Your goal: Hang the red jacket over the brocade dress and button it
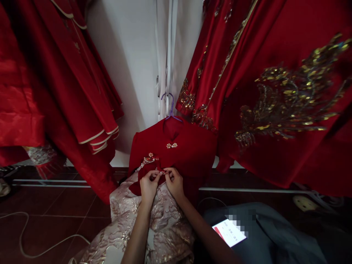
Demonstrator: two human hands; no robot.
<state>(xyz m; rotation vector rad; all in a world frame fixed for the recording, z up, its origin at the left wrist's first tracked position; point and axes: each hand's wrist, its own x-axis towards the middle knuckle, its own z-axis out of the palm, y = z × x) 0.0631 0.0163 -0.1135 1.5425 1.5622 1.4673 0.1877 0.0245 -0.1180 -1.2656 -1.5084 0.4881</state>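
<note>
A red garment hangs on a purple hanger, with a pearl-beaded flower clasp below its collar. Further down, a curved beaded trim with a flower shape runs along a fold of red cloth. My left hand is closed in a pinch on the beaded edge of this cloth. Close beside it, my right hand also pinches the beaded edge, fingertips almost meeting the left ones. Small pale beads show between the two hands. Exactly what lies under the fingertips is too small to make out.
Red dresses hang at the left, and red dresses with gold sequins at the right. Pale brocade cloth lies beneath my forearms. A lit phone rests on grey cloth at the lower right. A white cable crosses the tiled floor.
</note>
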